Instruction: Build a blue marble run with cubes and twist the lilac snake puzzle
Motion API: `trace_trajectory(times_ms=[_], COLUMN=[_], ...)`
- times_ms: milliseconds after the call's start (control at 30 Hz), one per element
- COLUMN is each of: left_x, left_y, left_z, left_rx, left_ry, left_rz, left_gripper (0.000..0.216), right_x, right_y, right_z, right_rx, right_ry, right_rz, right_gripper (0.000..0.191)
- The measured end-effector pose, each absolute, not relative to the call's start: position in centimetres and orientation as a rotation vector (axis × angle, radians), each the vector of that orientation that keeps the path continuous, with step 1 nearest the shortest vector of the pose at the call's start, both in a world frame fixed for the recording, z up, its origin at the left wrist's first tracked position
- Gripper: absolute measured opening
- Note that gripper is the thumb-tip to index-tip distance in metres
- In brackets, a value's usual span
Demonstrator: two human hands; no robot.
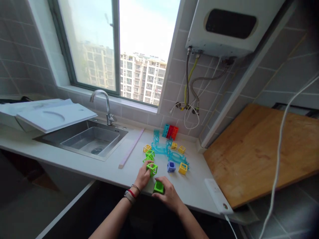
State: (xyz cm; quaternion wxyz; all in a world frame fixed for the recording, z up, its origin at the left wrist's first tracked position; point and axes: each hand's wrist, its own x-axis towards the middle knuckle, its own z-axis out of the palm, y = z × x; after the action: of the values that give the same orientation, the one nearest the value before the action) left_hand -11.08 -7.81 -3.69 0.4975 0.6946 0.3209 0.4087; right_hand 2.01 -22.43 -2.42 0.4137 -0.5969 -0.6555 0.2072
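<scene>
My left hand (144, 175) is closed around a light green open-frame cube (153, 169) near the counter's front edge. In my right hand (169, 192) is a darker green cube (159, 187) with a round recess in its face, gripped between thumb and fingers. The two cubes are apart. Just beyond my left hand lie more light green frame pieces (150, 154). To the right are a blue-violet cube (171, 167) and a yellow frame cube (182, 168). Behind them stretch translucent blue track pieces (159, 148).
A pale purple strip (132, 148) lies between the blocks and the sink (92, 141). Red blocks (171, 132) stand by the wall. At right are a white power strip (218, 196), a leaning wooden board (261, 152) and a hanging white cable (277, 156).
</scene>
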Motion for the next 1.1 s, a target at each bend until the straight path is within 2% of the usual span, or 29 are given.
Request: trace_trajectory(times_ms=[200, 400, 633, 833, 1100], left_x=[-11.1, -11.1, -11.4, -11.4, -11.4], left_y=[-7.7, -7.9, -8.1, -7.9, -8.0], left_z=[-3.9, -3.7, -3.6, -3.4, -3.2], left_rx=[1.685, 1.713, 1.737, 1.745, 1.77], left_ry=[0.755, 0.743, 0.753, 0.765, 0.768], left_rz=[0.952, 0.927, 0.921, 0.902, 0.909], left_gripper=[0.037, 0.034, 0.03, 0.03, 0.03], right_x=[6.5, 16.6, 23.2, 24.0, 22.1], right_y=[-23.1, -13.7, -3.6, -1.3, 0.8], right_z=[2.6, 7.4, 4.9, 3.1, 3.3], right_rx=[-1.613, -1.9, -2.096, -2.124, -2.11], right_ry=[-1.711, -1.299, -1.303, -1.425, -1.465], right_rz=[0.345, -0.003, -0.015, 0.021, -0.065], right_gripper=[0.053, 0.063, 0.05, 0.044, 0.049])
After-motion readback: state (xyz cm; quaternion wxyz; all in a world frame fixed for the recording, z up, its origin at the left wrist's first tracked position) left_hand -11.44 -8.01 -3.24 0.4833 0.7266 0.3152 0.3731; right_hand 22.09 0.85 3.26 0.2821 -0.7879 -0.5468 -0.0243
